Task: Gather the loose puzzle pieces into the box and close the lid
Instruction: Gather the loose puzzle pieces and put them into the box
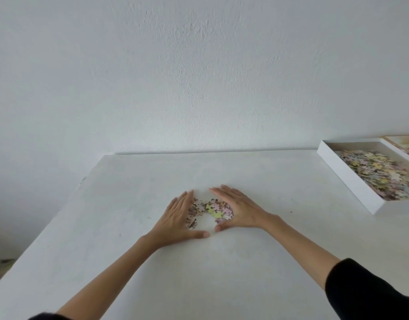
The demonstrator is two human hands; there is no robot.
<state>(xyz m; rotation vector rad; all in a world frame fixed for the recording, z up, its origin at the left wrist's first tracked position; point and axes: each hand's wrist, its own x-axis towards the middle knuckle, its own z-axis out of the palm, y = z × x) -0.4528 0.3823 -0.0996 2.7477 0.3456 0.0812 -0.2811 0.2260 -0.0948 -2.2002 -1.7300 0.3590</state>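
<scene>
White wall [198, 65] fills the upper half; a white tabletop [222, 262] is pushed against it and takes up the lower half.

Loose puzzle pieces [210, 210] are heaped in a small pile at mid-table, pastel pink, yellow and brown, some face down. The pile is enclosed by both hands. The left hand [179, 215] is set on the table at the pile's left side, fingers straight and held together, palm turned inward against the pieces. The right hand [237, 209] is mirrored on the pile's right side, fingers likewise straight and together, partly laid over the pieces there. Both thumbs are stretched along the table on the near side, tips pointed at each other with a small gap left between. On the far side the fingertips are kept apart, so a gap is left there too. Nothing is pinched or lifted; the pieces are only hemmed in.

A shallow white box [344, 172] is placed at the table's far right, well apart from the hands, uncovered, and partly cut off by the frame edge. More puzzle pieces [379, 174] are piled inside it. A printed flat panel [404, 144] is seen just beyond the box; whether it is the lid cannot be told.

Forearms are bare; a black sleeve [372, 296] is seen on the right arm.
</scene>
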